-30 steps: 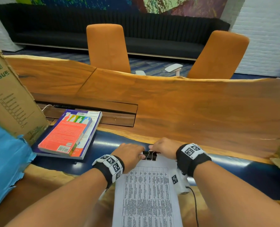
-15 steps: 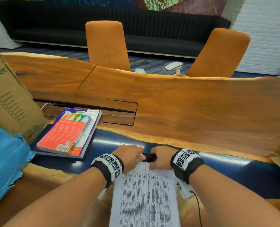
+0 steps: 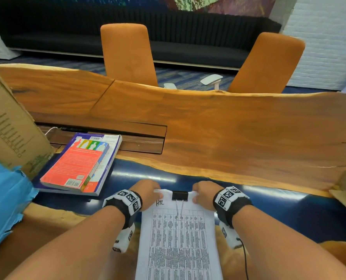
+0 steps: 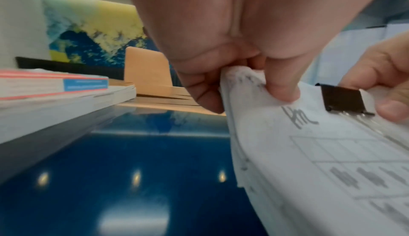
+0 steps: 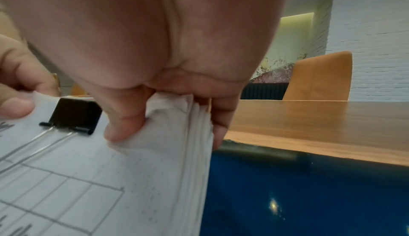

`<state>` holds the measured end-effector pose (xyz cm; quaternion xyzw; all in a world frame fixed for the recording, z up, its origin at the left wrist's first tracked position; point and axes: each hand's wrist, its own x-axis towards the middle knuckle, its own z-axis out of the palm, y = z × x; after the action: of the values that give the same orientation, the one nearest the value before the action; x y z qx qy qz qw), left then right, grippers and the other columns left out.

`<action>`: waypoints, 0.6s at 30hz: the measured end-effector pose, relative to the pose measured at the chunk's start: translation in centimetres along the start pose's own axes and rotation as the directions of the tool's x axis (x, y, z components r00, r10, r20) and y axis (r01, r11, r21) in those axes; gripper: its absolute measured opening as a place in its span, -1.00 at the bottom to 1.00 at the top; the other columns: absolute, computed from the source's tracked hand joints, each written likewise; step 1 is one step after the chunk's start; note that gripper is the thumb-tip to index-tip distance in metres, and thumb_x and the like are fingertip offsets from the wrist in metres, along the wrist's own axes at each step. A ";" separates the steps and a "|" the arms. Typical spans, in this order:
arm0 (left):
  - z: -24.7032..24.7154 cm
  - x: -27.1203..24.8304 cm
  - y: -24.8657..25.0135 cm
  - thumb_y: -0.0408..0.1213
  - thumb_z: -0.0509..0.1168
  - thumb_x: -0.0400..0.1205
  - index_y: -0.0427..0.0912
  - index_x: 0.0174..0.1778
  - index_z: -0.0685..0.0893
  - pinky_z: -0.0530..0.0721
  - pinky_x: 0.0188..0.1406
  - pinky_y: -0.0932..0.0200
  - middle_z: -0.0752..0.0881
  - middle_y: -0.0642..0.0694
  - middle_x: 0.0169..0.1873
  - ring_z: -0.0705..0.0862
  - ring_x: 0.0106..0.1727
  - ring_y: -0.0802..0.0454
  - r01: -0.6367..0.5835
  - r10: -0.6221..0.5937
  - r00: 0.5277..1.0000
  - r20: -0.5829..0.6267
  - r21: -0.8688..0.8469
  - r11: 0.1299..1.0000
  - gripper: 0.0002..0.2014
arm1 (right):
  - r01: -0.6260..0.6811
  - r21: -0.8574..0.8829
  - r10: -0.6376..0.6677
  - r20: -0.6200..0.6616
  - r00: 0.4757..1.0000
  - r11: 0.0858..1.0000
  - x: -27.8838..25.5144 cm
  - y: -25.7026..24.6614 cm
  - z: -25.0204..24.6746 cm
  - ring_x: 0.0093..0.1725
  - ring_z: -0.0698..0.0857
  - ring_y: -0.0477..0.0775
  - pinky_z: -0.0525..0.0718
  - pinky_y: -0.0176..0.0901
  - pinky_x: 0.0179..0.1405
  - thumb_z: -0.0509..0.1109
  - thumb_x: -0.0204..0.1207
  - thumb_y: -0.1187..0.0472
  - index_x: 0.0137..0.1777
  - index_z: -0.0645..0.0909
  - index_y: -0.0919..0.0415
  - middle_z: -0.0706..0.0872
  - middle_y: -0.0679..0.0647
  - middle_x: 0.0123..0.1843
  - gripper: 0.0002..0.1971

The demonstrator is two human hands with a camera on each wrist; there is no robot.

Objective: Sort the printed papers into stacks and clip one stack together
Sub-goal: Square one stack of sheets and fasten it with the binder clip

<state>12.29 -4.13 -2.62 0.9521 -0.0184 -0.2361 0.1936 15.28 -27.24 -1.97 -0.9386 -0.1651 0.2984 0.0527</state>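
A stack of printed papers with tables of text lies lengthwise in front of me on the blue strip of the table. A black binder clip grips the middle of its far edge, one wire handle folded flat onto the top sheet. My left hand pinches the stack's far left corner, thumb on top. My right hand pinches the far right corner, thumb on top and fingers underneath. The clip sits between the two hands, untouched.
Two books are stacked to the left on the blue strip. A cardboard box and blue plastic fill the left edge. Beyond lies the wooden tabletop with a cable slot, then two orange chairs.
Both hands have left the binder clip and moved apart to the stack's far corners. The clip's upright handle has been folded down flat onto the paper.
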 end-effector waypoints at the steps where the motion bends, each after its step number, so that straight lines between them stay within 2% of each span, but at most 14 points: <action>1: 0.2 0.1 -0.4 -0.01 0.28 0.65 -0.06 0.23 0.67 0.62 0.22 0.08 0.70 -0.04 0.17 0.66 0.20 -0.01 0.031 -0.032 0.999 -0.027 -0.036 0.999 -0.69 | -0.037 0.039 0.038 -0.029 0.999 0.999 0.1 0.4 0.1 0.33 0.61 0.14 0.55 -0.08 0.18 0.28 0.66 0.05 0.47 0.48 0.14 0.63 0.08 0.38 -0.59; 3: 0.4 0.1 -1.1 0.03 0.32 0.59 -0.05 0.33 0.58 0.62 0.21 0.10 0.67 -0.03 0.25 0.65 0.21 -0.01 0.121 -0.124 0.991 -0.043 -0.054 0.991 -0.58 | -0.162 0.079 0.168 -0.067 0.984 0.984 0.0 1.3 0.5 0.14 0.67 0.11 0.60 -0.12 -0.06 0.30 0.61 -0.03 0.53 0.36 0.16 0.68 0.08 0.29 -0.46; 4: 0.4 0.0 -1.4 0.04 0.32 0.57 -0.07 0.31 0.56 0.65 0.12 0.11 0.67 -0.05 0.21 0.67 0.14 -0.01 0.190 -0.192 0.981 -0.027 -0.062 0.980 -0.57 | -0.244 0.093 0.251 -0.068 0.966 0.965 -0.1 1.7 0.7 0.03 0.69 0.10 0.61 -0.13 -0.17 0.31 0.58 -0.06 0.55 0.32 0.21 0.70 0.08 0.21 -0.39; 5: 0.5 0.0 -1.6 0.02 0.31 0.56 -0.11 0.22 0.56 0.69 -0.03 0.13 0.70 -0.08 0.11 0.70 0.00 -0.02 0.261 -0.262 0.965 0.001 -0.091 0.961 -0.61 | -0.311 0.117 0.318 -0.050 0.947 0.943 -0.2 2.0 0.9 -0.01 0.70 0.09 0.62 -0.14 -0.20 0.32 0.55 -0.09 0.51 0.37 0.25 0.72 0.08 0.15 -0.39; 6: 0.6 -0.1 -1.7 -0.01 0.30 0.56 -0.16 0.07 0.57 0.69 -0.24 0.17 0.73 -0.11 -0.04 0.72 -0.17 -0.03 0.323 -0.321 0.946 0.039 -0.143 0.936 -0.68 | -0.352 0.162 0.359 -0.015 0.933 0.922 -0.3 2.3 1.1 -0.02 0.74 0.10 0.64 -0.15 -0.21 0.33 0.52 -0.09 0.34 0.52 0.26 0.75 0.08 0.07 -0.48; 7: 0.8 -0.2 -1.7 -0.05 0.30 0.56 -0.21 -0.07 0.59 0.67 -0.42 0.21 0.75 -0.14 -0.21 0.72 -0.34 -0.04 0.380 -0.370 0.925 0.086 -0.207 0.902 -0.74 | -0.365 0.221 0.370 0.022 0.929 0.904 -0.4 2.4 1.4 -0.05 0.78 0.13 0.67 -0.15 -0.22 0.35 0.50 -0.06 0.09 0.62 0.24 0.77 0.07 -0.06 -0.63; 8: 1.0 -0.2 -1.8 -0.10 0.29 0.57 -0.25 -0.18 0.60 0.64 -0.54 0.24 0.75 -0.16 -0.34 0.72 -0.45 -0.06 0.413 -0.394 0.910 0.126 -0.260 0.873 -0.76 | -0.372 0.285 0.371 0.061 0.927 0.883 -0.4 2.5 1.8 -0.14 0.80 0.16 0.69 -0.13 -0.25 0.35 0.50 0.00 -0.13 0.63 0.22 0.77 0.08 -0.21 -0.74; 9: 1.3 -0.2 -1.8 -0.13 0.29 0.58 -0.27 -0.23 0.62 0.64 -0.57 0.24 0.76 -0.18 -0.41 0.72 -0.49 -0.09 0.426 -0.400 0.904 0.149 -0.294 0.856 -0.75 | -0.375 0.332 0.368 0.086 0.926 0.866 -0.3 2.6 2.2 -0.24 0.79 0.19 0.70 -0.11 -0.28 0.35 0.51 0.08 -0.24 0.60 0.21 0.75 0.10 -0.31 -0.79; 10: 1.6 0.0 -1.9 -0.14 0.30 0.59 -0.30 -0.25 0.64 0.69 -0.54 0.20 0.77 -0.21 -0.42 0.74 -0.47 -0.13 0.425 -0.396 0.905 0.154 -0.324 0.845 -0.74 | -0.379 0.353 0.372 0.089 0.924 0.856 -0.3 2.7 2.4 -0.28 0.76 0.21 0.72 -0.10 -0.29 0.35 0.53 0.14 -0.29 0.58 0.21 0.72 0.11 -0.38 -0.80; 12: 2.1 0.5 -1.9 -0.09 0.34 0.61 -0.31 -0.26 0.68 0.80 -0.34 0.10 0.83 -0.28 -0.32 0.79 -0.36 -0.17 0.415 -0.391 0.909 0.144 -0.386 0.823 -0.68 | -0.415 0.375 0.430 0.047 0.902 0.829 -0.2 3.2 2.7 -0.28 0.73 0.20 0.71 -0.09 -0.29 0.35 0.55 0.18 -0.33 0.57 0.20 0.70 0.10 -0.40 -0.78; 14: 2.4 0.8 -1.6 -0.10 0.35 0.63 -0.32 -0.25 0.67 0.83 -0.15 -0.03 0.84 -0.35 -0.19 0.83 -0.21 -0.24 0.409 -0.397 0.908 0.136 -0.494 0.767 -0.68 | -0.441 0.409 0.486 -0.004 0.874 0.798 0.0 3.9 2.8 -0.31 0.70 0.16 0.62 -0.18 -0.42 0.34 0.57 0.19 -0.35 0.53 0.18 0.67 0.09 -0.39 -0.75; 15: 2.4 0.8 -1.4 -0.15 0.36 0.63 -0.34 -0.22 0.67 0.83 -0.11 -0.08 0.83 -0.37 -0.15 0.83 -0.16 -0.27 0.410 -0.403 0.904 0.143 -0.557 0.722 -0.72 | -0.451 0.411 0.503 -0.020 0.864 0.792 0.0 4.3 2.7 -0.33 0.68 0.14 0.56 -0.21 -0.47 0.32 0.58 0.21 -0.35 0.50 0.16 0.66 0.08 -0.38 -0.75; 16: 2.4 0.7 -1.1 -0.21 0.36 0.62 -0.37 -0.18 0.67 0.83 -0.13 -0.08 0.82 -0.36 -0.14 0.82 -0.18 -0.28 0.417 -0.410 0.899 0.157 -0.596 0.686 -0.75 | -0.459 0.405 0.510 -0.021 0.860 0.790 0.0 4.5 2.6 -0.33 0.67 0.12 0.55 -0.23 -0.48 0.30 0.57 0.21 -0.34 0.48 0.15 0.66 0.07 -0.36 -0.77; 18: 2.6 0.7 -0.8 -0.26 0.33 0.59 -0.38 -0.18 0.67 0.81 -0.29 0.04 0.81 -0.33 -0.22 0.75 -0.37 -0.20 0.430 -0.416 0.893 0.174 -0.601 0.674 -0.79 | -0.478 0.402 0.514 0.023 0.858 0.781 -0.1 4.7 2.4 -0.32 0.70 0.11 0.68 -0.18 -0.34 0.27 0.50 0.21 -0.30 0.52 0.14 0.71 0.09 -0.28 -0.86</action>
<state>11.67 -4.39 -5.37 0.8084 0.2793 -0.2775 0.4376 15.09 -31.69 -4.77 -0.9306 0.1537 0.2869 0.1673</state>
